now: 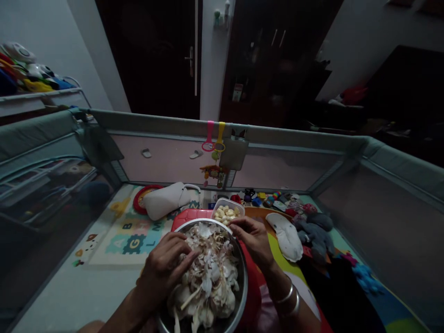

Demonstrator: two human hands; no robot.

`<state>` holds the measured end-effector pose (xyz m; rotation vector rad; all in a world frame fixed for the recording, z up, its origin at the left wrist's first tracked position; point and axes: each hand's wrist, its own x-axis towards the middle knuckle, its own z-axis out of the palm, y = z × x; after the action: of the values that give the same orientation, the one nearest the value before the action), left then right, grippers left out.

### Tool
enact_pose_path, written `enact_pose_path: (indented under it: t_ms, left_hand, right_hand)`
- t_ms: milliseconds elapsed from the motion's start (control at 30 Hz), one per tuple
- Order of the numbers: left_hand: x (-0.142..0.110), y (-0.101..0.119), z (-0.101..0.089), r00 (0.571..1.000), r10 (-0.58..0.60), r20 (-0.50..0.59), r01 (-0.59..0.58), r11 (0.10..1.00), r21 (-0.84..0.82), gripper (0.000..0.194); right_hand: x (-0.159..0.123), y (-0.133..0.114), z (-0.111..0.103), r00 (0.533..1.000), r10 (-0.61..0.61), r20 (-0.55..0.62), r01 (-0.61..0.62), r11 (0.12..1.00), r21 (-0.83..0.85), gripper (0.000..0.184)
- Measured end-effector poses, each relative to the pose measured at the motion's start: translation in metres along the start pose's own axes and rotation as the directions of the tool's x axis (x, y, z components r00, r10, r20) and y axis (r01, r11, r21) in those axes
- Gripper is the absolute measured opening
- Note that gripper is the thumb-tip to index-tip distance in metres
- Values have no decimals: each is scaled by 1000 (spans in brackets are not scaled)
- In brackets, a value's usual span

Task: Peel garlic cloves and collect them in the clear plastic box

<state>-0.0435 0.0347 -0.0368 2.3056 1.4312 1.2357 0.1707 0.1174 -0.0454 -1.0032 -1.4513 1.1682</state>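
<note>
A grey padded barrier (294, 139) ran across the far side and along both flanks, with a pink strap (210, 132) and a yellow strap (221, 132) hanging over its far rail. Inside it, a pale lettered mat (104, 280) spread to the left, where a white rounded object (163, 202) lay against a red round item (138, 200). Small toys (257, 202) were strewn beyond the work, and to the right were a white pad (285, 237) and a grey plush toy (317, 233). The metal bowl (243, 284) stood nearest the person, full of garlic bulbs and skins (208, 277); its far rim came between the skins and the clear tub (242, 207) of peeled cloves (226, 213), set just beyond on a red surface (194, 213). The hands were apart. The left hand (166, 262) was over the bowl's left side, fingers loosely bent, thumb apart, above the skins. The right hand (252, 238) was at the far right rim, its fingertips beside the tub's near edge; whether they pinched anything could not be told.
</note>
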Motion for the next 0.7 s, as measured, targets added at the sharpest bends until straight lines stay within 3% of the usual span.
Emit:
enact_pose_path:
  t_ms: [100,233,333,433,600,700]
  left_hand:
    - [0,-4,0,999,-11,41,10,999,35,9]
    - [-2,-9,3,995,-53,80,47,996,74,9]
    - [-4,-11,4,996,-50,74,43,995,92,15]
    - [-4,-11,2,998,-23,62,17,995,99,20]
    - [0,-11,-2,998,-42,36,38,993,115,16]
    - [1,-13,-3,998,-59,26,56,991,118,13]
  right_hand:
    - [-8,-2,8,980,-84,179,117,976,-181,7]
    - [-18,-1,19,900,-180,397,329,879,-346,13]
    - [-21,-5,23,849,-211,484,417,831,-369,20]
    - [-23,-16,20,811,-191,553,426,841,-334,20]
    - [-30,-30,18,702,-183,688,502,813,-296,32]
    - [-31,-20,22,741,-184,646,530,751,-394,11]
